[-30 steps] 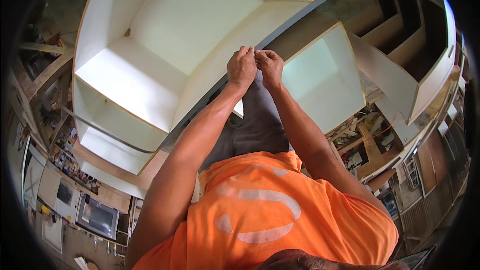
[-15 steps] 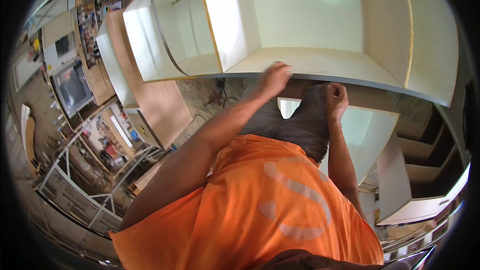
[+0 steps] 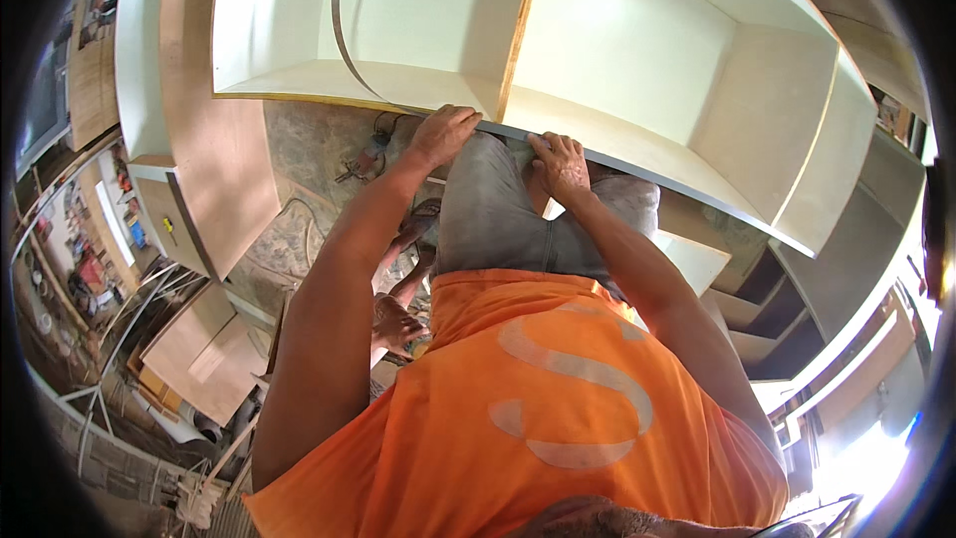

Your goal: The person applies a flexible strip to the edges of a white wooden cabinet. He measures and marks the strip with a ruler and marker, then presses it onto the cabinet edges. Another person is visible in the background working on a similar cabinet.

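A long white cabinet [image 3: 652, 144] with open compartments lies in front of me. A dark grey edging strip [image 3: 687, 187] runs along its near edge, and its loose end [image 3: 344, 45] curls up across the left compartment. My left hand [image 3: 448, 135] is closed over the strip where the loose part meets the edge, its fingers bent on top. To the right of the divider, my right hand [image 3: 564, 167] grips the same stripped edge, fingers over the top and thumb toward the left. The undersides of both hands are hidden.
Another person's hand [image 3: 396, 325] shows low at my left, beside my hip. A power tool [image 3: 370, 154] with a cord lies on the floor under the cabinet's left part. Brown panels [image 3: 214, 130] stand at left, and a shelved cabinet [image 3: 767, 314] stands at right.
My left hand has come down onto the edge from above it. The right hand has moved left from beside my thigh onto the edge. The view has shifted, and the other person's limbs now show.
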Demonstrator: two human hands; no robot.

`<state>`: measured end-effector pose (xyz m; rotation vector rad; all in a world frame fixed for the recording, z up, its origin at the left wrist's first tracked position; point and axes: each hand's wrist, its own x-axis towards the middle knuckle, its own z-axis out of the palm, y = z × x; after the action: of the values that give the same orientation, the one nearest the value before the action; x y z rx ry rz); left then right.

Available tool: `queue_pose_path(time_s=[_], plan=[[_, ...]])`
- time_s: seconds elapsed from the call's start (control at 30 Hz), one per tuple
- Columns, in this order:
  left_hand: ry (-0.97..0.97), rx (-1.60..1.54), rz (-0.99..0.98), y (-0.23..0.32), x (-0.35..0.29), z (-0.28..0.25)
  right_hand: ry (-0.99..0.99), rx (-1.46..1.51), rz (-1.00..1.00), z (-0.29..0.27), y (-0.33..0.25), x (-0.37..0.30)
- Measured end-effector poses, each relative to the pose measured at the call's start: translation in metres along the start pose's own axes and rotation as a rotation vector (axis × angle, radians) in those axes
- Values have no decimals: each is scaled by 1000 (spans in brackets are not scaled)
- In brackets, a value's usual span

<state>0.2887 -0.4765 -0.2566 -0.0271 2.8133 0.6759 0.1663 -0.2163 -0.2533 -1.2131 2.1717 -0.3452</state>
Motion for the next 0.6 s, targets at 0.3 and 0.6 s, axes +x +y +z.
queue_pose_path(time_s=[0.3, 0.6], plan=[[113, 11, 207, -26, -17, 9, 0, -118, 109, 4, -42, 34], [67, 12, 236, -30, -4, 10, 114, -71, 75, 17, -48, 49]])
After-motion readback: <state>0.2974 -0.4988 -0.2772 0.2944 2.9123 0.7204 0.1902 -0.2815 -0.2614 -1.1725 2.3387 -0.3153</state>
